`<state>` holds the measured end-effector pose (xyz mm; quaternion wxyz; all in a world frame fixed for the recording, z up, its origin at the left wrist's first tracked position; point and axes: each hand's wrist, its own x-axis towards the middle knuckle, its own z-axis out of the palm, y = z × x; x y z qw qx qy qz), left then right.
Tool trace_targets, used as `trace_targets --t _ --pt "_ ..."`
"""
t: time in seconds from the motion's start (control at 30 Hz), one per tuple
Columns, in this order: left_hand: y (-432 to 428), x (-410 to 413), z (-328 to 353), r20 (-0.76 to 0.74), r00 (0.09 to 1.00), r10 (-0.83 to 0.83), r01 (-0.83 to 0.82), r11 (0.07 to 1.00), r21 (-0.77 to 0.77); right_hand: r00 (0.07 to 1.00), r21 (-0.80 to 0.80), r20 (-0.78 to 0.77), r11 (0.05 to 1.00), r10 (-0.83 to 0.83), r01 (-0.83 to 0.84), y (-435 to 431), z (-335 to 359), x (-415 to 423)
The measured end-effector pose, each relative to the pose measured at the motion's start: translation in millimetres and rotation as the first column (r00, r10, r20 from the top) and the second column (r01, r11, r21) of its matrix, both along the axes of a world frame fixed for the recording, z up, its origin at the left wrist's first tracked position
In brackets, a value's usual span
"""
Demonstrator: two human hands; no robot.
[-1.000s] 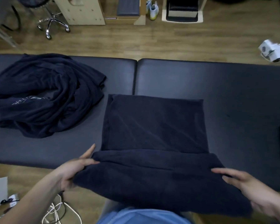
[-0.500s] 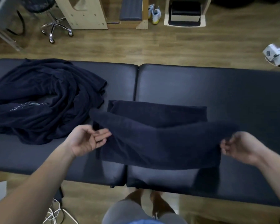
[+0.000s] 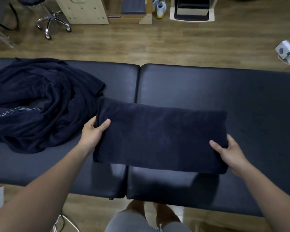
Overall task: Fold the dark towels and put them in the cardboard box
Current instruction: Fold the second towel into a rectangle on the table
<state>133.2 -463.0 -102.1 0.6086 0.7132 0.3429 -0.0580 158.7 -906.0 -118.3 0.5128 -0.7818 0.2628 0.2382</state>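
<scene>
Currently the folding step is in hand: the towel (image 3: 159,138), a long folded band, spans the middle of the padded bench (image 3: 208,84). The left hand (image 3: 92,133) grasps its 9 o'clock end and the right hand (image 3: 231,154) its 3 o'clock end, thumbs on top. The next move probably calls for bringing one end over the other, edges aligned; the unfolded heap (image 3: 37,104) waits at 10 o'clock, and no cardboard box is in view.

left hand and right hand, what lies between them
The folded dark towel spans the whole stretch: the left hand grips its left end, the right hand its right end. Shown in the head view.
</scene>
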Motion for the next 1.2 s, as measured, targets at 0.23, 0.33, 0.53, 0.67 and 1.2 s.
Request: trace_targets --t 0.23,0.33,0.53,0.67,1.2 --pt "-5.7 1.0 -20.9 -0.28 0.935 -0.219 0.28 0.939 0.199 0.986 -0.262 -0.108 0.953 0.13 -0.154 14.0 -7.7 12.1" --pt "-9.5 -11.3 -20.9 -0.36 0.887 -0.291 0.395 0.88 0.263 0.973 -0.283 -0.205 0.945 0.108 -0.164 16.6 -10.4 1.7" --pt "-8.0 -79.3 -26.1 -0.315 0.91 -0.271 0.364 0.885 0.289 0.98 -0.277 -0.172 0.95 0.101 -0.147 10.4 -10.2 -38.1" --pt "-0.1 -133.6 -20.4 -0.288 0.88 -0.377 0.446 0.864 0.234 0.99 -0.232 -0.139 0.972 0.0 -0.033 15.8 -4.0 -43.7" --pt "4.3 -92.3 -12.8 -0.027 0.965 -0.26 0.189 0.622 0.76 0.997 -0.421 0.039 0.904 -0.067 0.077 21.7 -11.8 -57.9"
